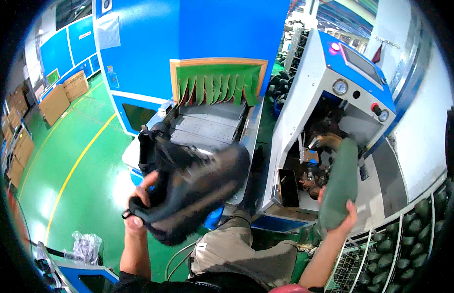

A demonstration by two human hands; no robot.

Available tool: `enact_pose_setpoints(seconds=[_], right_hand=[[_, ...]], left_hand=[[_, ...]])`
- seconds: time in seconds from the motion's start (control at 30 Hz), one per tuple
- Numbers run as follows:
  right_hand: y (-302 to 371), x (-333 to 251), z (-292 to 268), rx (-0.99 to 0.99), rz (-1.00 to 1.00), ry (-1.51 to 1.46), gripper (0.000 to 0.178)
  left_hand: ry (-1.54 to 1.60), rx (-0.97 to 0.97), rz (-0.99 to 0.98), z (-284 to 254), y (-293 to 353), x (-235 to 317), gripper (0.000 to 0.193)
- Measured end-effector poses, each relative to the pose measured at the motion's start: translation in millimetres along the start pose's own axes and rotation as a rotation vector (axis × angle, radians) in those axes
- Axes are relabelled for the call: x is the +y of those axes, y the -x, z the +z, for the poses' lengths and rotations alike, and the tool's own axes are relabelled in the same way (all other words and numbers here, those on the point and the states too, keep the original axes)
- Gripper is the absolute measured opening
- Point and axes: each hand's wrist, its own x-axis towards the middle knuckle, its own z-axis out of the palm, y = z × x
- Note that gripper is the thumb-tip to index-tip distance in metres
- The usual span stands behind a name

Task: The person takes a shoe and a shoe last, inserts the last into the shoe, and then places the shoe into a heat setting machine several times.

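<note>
My left hand grips a black high-top shoe by its collar at the heel. The shoe is blurred, with its laces upward and its toe pointing right, in front of the conveyor of a blue machine. Fingers of my right hand wrap round a green shoe last. The last stands nearly upright, slightly blurred, before the open bay of a blue and white machine. Its upper end overlaps a brownish curved part in the bay; whether they touch I cannot tell.
Green strip curtains hang over the conveyor's opening. A phone leans at the right machine's front edge. Wire racks at lower right hold several dark lasts. Cardboard boxes stand far left, and a hose lies by my legs.
</note>
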Motion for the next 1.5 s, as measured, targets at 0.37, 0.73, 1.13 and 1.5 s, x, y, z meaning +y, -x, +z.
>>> enact_pose_setpoints(seconds=[0.37, 0.73, 1.13, 1.5], right_hand=[[180.1, -67.0, -89.3, 0.303, 0.533, 0.798, 0.085], [220.2, 21.4, -145.8, 0.142, 0.881, 1.025, 0.102], [230.3, 30.6, -184.3, 0.131, 0.912, 0.565, 0.108], [195.4, 58.5, -181.8, 0.067, 0.947, 0.829, 0.098]], left_hand=[[-1.767, -0.148, -0.473, -55.2, -73.2, -28.7, 0.044], [-1.928, -0.311, -0.704, -33.7, -105.6, -42.0, 0.070], [-1.807, 0.119, -0.331, -25.3, 42.9, 66.1, 0.053], [-2.365, 0.579, -0.534, 59.7, 238.6, 369.9, 0.043]])
